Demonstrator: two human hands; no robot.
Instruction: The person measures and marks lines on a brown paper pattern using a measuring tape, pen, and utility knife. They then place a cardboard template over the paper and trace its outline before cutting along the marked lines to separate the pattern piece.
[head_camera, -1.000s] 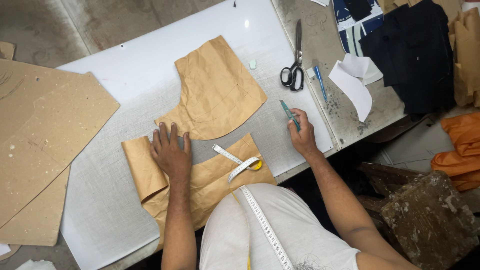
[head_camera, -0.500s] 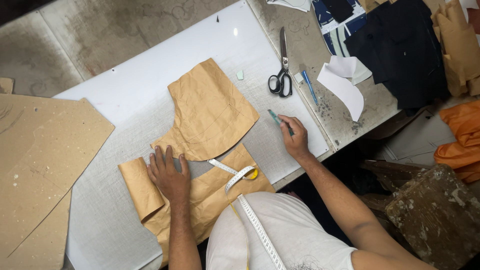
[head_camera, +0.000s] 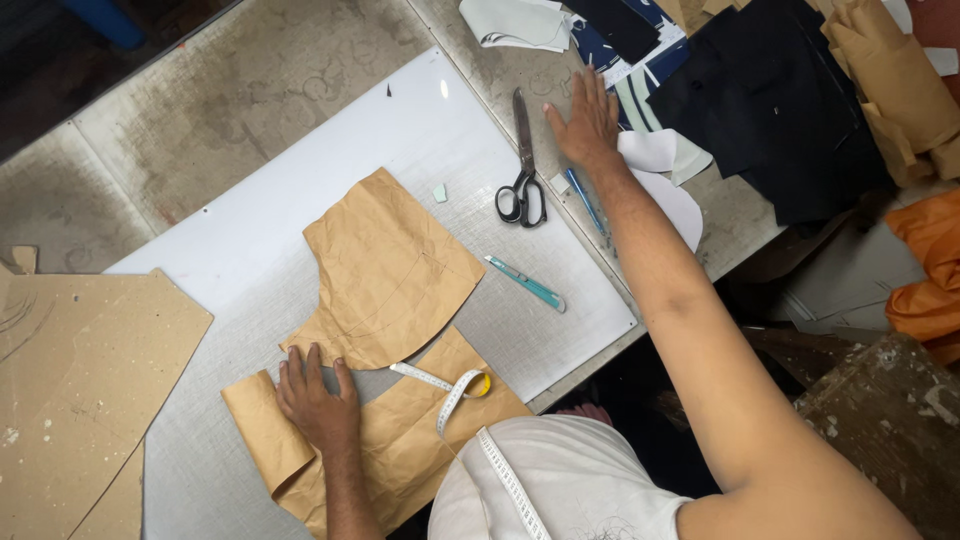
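on the worn grey table (head_camera: 250, 110) lies a white sheet (head_camera: 400, 130) with brown paper pattern pieces (head_camera: 385, 270). your left hand (head_camera: 315, 400) presses flat, fingers spread, on the lower piece. your right hand (head_camera: 585, 120), open and empty, rests far off beside the scissors (head_camera: 522, 170), past the teal cutter (head_camera: 525, 283).

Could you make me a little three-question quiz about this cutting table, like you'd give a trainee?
1. True or false: the left hand presses flat on brown pattern paper.
2. Which lies nearest the right hand: A scissors, B measuring tape, C brown cardboard sheet?
3. What teal tool lies on the white board, untouched?

Key: 1 true. 2 A. 3 the teal cutter knife.
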